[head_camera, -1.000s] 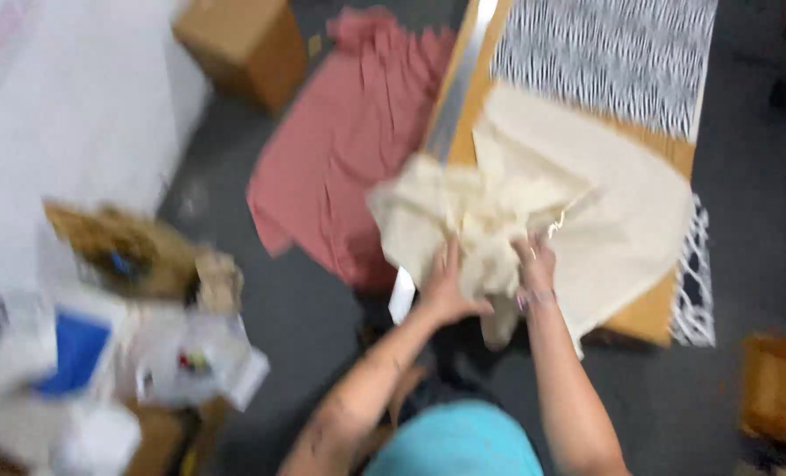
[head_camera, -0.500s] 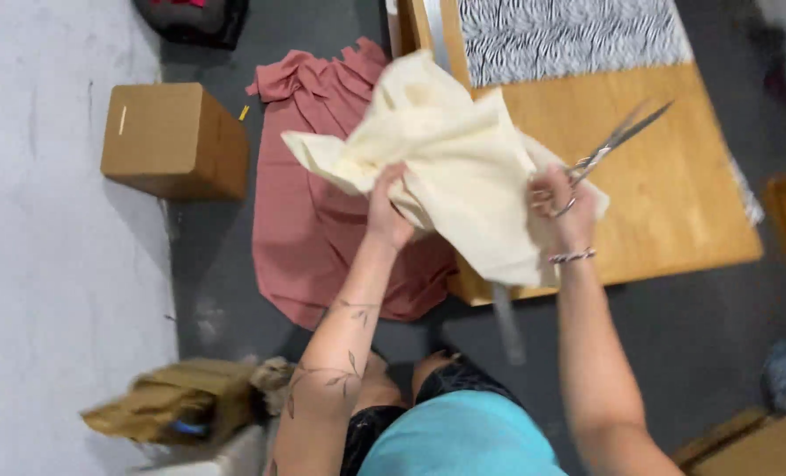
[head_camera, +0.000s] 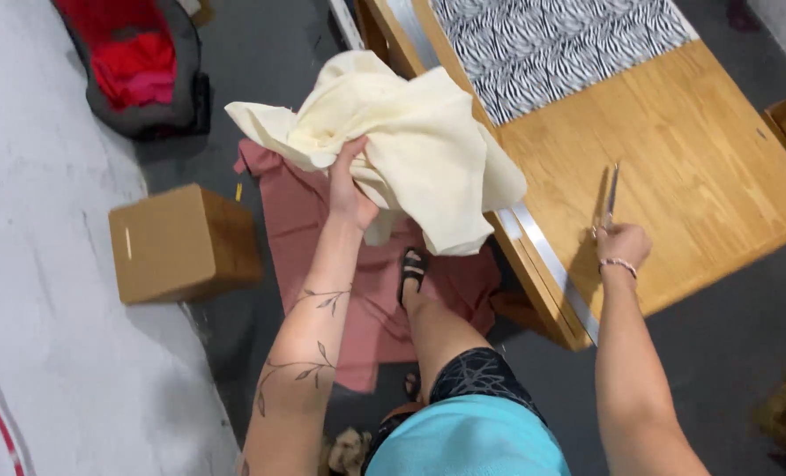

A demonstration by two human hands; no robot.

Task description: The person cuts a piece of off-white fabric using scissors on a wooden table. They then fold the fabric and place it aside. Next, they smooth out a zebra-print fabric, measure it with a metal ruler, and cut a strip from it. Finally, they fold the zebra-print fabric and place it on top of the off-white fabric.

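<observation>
While bunched and creased, cream cloth (head_camera: 410, 141) clutched in left hand (head_camera: 349, 189); right hand (head_camera: 620, 245) closed on scissors (head_camera: 610, 196) over counter (head_camera: 701, 176).

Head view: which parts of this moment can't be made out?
- Scissors: handles hidden inside the right hand.
- Pink fabric on the floor: partly covered by the cream cloth, left hand and leg.
- Zebra-print fabric and wooden table: cut off by the top edge.
- Red-lined bag: cut off at the top edge.
</observation>
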